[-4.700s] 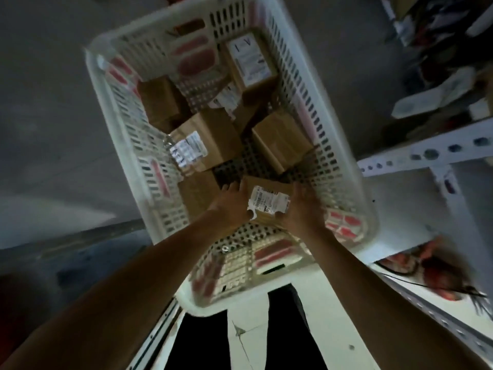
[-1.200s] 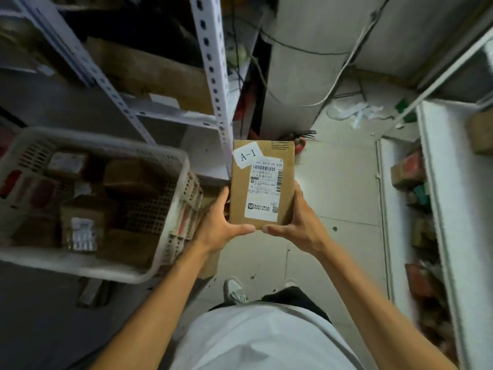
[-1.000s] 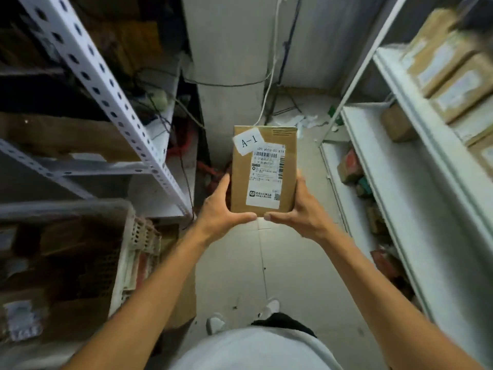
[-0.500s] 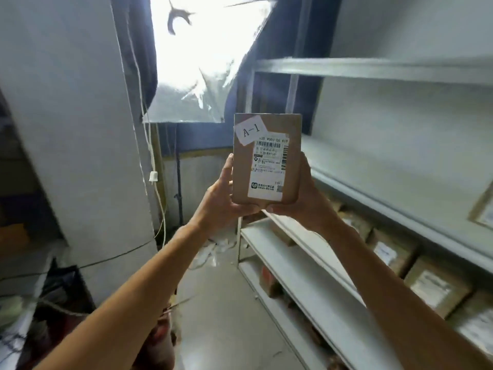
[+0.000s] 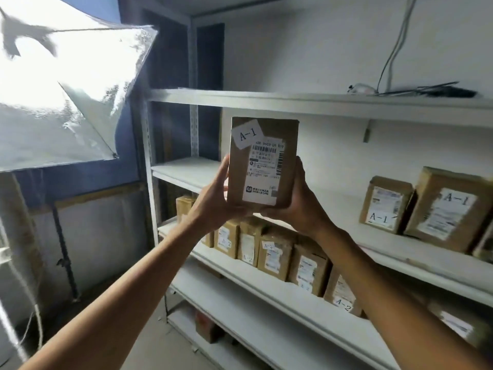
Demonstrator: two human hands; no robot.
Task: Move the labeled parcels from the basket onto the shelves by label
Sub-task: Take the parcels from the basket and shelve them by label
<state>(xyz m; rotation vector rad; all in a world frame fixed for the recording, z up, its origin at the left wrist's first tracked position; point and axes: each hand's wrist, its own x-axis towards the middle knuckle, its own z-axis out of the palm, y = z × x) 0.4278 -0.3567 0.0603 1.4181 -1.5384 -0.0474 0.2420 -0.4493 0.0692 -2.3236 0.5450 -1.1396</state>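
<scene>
A brown cardboard parcel with a white tag reading A-1 and a shipping label is held upright in front of the white shelving unit. My left hand grips its lower left side and my right hand grips its lower right side. Behind it runs a white shelf board, where two parcels marked A-1 stand at the right. The shelf below carries a row of parcels marked A-2. The basket is out of view.
A bright softbox light on a stand fills the upper left. The top shelf holds cables and small items at the right. A lower shelf holds a small box. Grey floor lies at the bottom left.
I lifted the A-1 parcel out of the basket with both hands and turned from the basket toward the shelves. Over the last half second the view swung right, bringing the A-1 shelf in.
</scene>
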